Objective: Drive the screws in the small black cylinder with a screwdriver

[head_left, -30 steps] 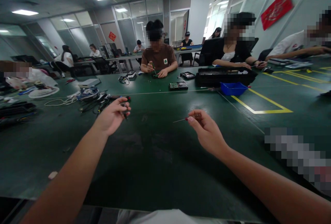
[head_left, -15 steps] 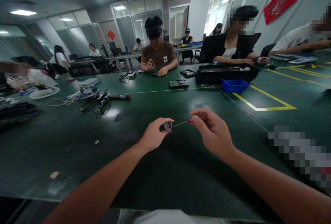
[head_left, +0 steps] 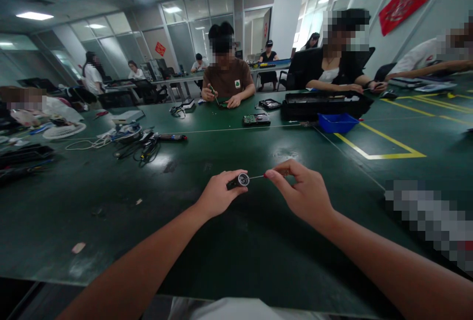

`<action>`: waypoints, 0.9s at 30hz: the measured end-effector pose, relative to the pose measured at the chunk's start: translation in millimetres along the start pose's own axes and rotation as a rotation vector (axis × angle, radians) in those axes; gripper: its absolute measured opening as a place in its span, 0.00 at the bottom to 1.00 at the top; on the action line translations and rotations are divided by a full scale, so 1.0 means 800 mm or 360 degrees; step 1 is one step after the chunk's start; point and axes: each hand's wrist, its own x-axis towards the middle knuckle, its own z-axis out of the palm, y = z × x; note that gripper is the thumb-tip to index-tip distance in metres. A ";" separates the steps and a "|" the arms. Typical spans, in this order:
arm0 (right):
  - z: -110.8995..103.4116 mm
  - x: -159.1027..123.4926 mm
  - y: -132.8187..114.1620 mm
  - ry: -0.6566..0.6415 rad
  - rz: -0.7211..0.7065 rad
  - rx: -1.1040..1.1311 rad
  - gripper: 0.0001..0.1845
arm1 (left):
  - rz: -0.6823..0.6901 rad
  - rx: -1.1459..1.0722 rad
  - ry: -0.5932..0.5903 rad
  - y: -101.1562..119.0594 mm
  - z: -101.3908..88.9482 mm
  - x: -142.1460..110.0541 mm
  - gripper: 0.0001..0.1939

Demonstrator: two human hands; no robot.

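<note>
At the centre of the frame, the left hand (head_left: pixel 217 195) pinches a dark cylinder (head_left: pixel 240 180), seemingly gripped by its sides to leave the silver end exposed. The right hand (head_left: pixel 303 185) curls around a screwdriver (head_left: pixel 259 176), its shaft aimed there; contact is unclear.

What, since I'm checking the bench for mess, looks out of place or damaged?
A pale scrap lies loose near the close edge of the green table, a smaller scrap farther in; both, left of the left hand, look like stray bits. Beyond them, dark cables lie tangled. No clear damage shows.
</note>
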 end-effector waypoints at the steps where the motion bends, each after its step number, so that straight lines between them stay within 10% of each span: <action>1: -0.001 0.001 0.000 -0.0002 0.0002 -0.0046 0.14 | 0.0014 0.0042 -0.0011 0.000 -0.001 0.000 0.22; 27: 0.001 0.001 0.000 -0.0347 -0.0040 -0.0114 0.14 | 0.0048 0.0192 -0.0077 -0.008 0.000 -0.001 0.20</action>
